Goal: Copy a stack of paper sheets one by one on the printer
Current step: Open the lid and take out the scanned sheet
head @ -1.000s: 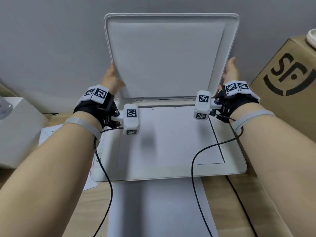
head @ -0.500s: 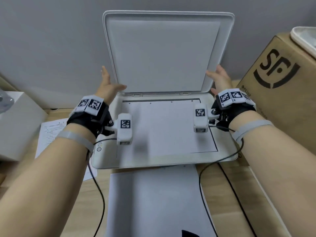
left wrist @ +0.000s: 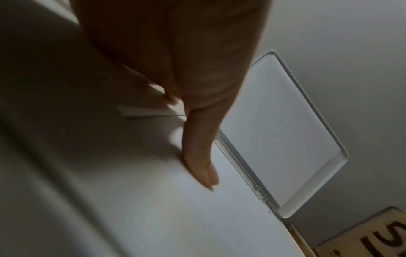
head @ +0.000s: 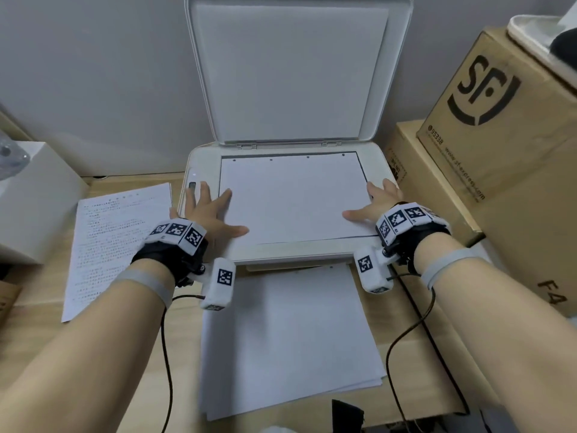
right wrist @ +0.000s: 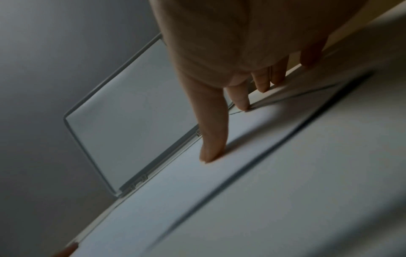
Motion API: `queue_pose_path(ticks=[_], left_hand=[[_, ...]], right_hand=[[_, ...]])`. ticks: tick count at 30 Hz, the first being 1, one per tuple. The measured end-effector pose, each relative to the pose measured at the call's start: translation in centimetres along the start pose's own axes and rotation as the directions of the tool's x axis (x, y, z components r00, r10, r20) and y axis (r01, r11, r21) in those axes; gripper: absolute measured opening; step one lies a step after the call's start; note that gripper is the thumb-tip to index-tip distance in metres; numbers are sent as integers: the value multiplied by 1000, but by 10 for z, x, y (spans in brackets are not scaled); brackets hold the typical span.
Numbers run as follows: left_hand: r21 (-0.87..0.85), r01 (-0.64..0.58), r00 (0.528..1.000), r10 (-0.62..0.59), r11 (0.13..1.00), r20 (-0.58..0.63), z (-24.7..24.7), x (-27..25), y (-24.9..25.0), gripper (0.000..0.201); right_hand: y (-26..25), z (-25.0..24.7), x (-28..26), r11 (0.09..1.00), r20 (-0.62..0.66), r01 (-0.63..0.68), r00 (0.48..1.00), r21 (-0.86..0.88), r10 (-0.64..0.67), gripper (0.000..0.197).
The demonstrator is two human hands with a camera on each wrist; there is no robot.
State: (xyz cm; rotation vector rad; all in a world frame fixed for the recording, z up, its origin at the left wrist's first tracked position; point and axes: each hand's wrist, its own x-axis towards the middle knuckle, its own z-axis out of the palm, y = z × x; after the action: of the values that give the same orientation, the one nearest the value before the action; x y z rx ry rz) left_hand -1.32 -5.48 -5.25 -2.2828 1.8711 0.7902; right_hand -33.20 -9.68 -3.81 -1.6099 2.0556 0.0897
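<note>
A: What can't you make out from here?

B: Both wrist views are dim and smeared. The text on the printed page [head: 120,242] at nine o'clock of the printer [head: 203,170] is too small to read. The cardboard box [head: 505,120] at three o'clock runs off the frame, and so does the white tray on top of it.

A: And the hands?

B: The left hand [head: 207,214] lies flat with its fingers [left wrist: 197,156] spread, thumb and forefinger on the left edge of the sheet [head: 296,198] lying on the scanner glass, the other fingers on the printer's frame. The right hand [head: 376,203] is flat too, thumb on the sheet near its right edge, fingers [right wrist: 214,139] straight. Neither hand grips anything.

A: What changed?

B: A second ago both hands were up at the sides of the scanner lid [head: 293,67]. Half a second ago they had let go of it. Now they are down on the sheet, and the lid stands open on its own against the wall at twelve o'clock.

A: Edges and room?

B: The sheet sits a little skewed, a dark strip of glass showing along its right and near edges. At six o'clock, just under the printer's front lip, a stack of blank sheets [head: 287,339] lies on the bench [head: 37,339]. Cardboard boxes crowd the right side; the left has bare wood beyond the printed page.
</note>
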Motion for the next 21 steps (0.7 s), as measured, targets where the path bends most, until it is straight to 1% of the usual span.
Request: queue_pose_path(ticks=[2,6,8,10,12,14,15,17,18,19,20,21], left_hand=[[12,-1,1000,1,1000,3,-1,-1,0,96],[9,3,1000,-3,1000,16,-1,0,1,96],[4,2,1000,-2,1000,17,-1,0,0,96],[5,5,1000,-5,1000,17,-2,1,0,97],[14,6,1000,-6,1000,22,-2,1,0,97],[23,5,1000,-6,1000,27,-2,1,0,97],[23,7,1000,-7,1000,28,-3,1,0,97],[27,9,1000,-9,1000,24,-4,-1,1,97],[25,9,1000,-9,1000,25,-4,-2,2,96],[19,6,1000,-7,1000,25,-5,-5,3,95],[5,7,1000,-7,1000,26,-6,-7,5,94],[-6,8,1000,-8,1000,24,-7,-10,7,94]], right_hand=[[-1,3,-3,998,-14,20,1000,-58,-21,96],[-2,3,-4,1000,-42,8,999,-5,-8,91],[-6,4,-5,998,-110,17,994,61,-10,81],[-10,5,-8,995,-179,34,984,98,-16,65],[-14,4,-14,984,-203,71,978,165,-37,52],[-17,3,-17,926,-198,145,977,349,-78,51],[-20,3,-19,873,-202,170,976,457,-85,52],[-25,4,-24,736,-228,189,972,650,-48,52],[-26,5,-26,675,-259,210,966,708,-30,51],[-26,5,-27,635,-306,254,952,729,-28,50],[-25,5,-29,624,-361,307,932,719,-43,49],[-24,4,-31,638,-409,356,910,683,-70,49]])
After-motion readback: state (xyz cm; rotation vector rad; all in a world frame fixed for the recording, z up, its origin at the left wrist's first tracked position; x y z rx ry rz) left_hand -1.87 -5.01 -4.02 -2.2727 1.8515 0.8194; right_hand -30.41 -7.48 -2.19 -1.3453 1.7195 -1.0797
